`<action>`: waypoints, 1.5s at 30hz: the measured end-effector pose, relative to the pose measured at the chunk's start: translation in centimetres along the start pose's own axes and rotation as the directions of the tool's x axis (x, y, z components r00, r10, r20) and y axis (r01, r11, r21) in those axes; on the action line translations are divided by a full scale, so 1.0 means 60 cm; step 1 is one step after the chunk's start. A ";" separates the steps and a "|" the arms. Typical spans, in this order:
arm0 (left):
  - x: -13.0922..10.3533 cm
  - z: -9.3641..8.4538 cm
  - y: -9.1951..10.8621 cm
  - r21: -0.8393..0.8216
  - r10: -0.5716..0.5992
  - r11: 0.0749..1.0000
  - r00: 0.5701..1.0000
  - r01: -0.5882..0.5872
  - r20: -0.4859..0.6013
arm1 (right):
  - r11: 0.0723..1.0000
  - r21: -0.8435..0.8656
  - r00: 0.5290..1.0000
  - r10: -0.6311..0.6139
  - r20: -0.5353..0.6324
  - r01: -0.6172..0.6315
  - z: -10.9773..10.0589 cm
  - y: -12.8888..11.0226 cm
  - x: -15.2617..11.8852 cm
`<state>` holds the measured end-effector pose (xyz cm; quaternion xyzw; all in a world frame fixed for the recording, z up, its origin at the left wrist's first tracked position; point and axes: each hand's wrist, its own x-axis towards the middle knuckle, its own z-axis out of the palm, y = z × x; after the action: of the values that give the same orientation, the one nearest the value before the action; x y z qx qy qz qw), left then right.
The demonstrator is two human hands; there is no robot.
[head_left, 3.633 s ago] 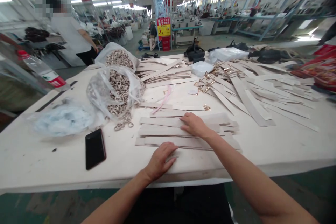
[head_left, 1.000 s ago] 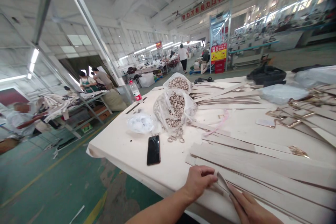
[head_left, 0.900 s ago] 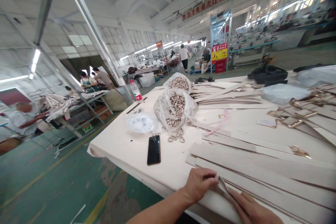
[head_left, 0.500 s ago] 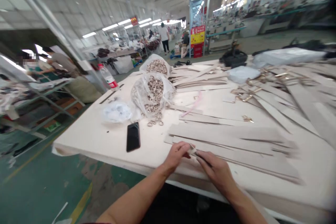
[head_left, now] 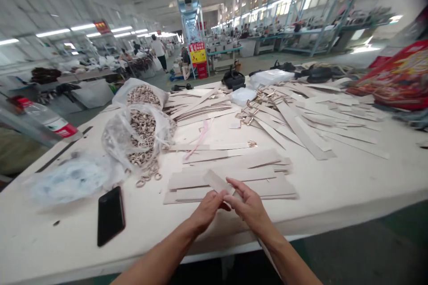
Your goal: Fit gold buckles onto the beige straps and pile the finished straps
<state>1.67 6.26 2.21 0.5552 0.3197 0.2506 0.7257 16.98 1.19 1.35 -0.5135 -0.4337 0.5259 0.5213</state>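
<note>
My left hand (head_left: 210,208) and my right hand (head_left: 246,201) meet above the table's front edge, both closed on one beige strip (head_left: 216,181). The strip's flat end points up and to the left from between my fingers, and a length hangs below my right hand. Just beyond my hands lie stacked beige strips (head_left: 190,179). Whether a small ring sits on the held strip is hidden by my fingers.
On the white table (head_left: 147,216) stand plastic bags of beige rings (head_left: 143,127), with a black phone (head_left: 111,216) nearer. A bottle (head_left: 50,120) lies left. Strips with gold buckles (head_left: 294,120) spread right, beside a red bag (head_left: 397,78).
The view has swung to the right, bringing the red bag into sight. A flat end of the strip now shows above my hands, and my hands have come closer together.
</note>
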 end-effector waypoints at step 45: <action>0.497 0.001 0.019 0.776 0.182 0.126 0.784 -0.618 0.594 | 0.947 0.317 0.988 0.096 -0.123 -0.052 -0.141 0.046 0.027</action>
<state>21.70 27.95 -2.22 0.9739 0.0996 0.0890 0.1834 25.23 1.93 -2.32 -0.4751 -0.2883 0.5706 0.6046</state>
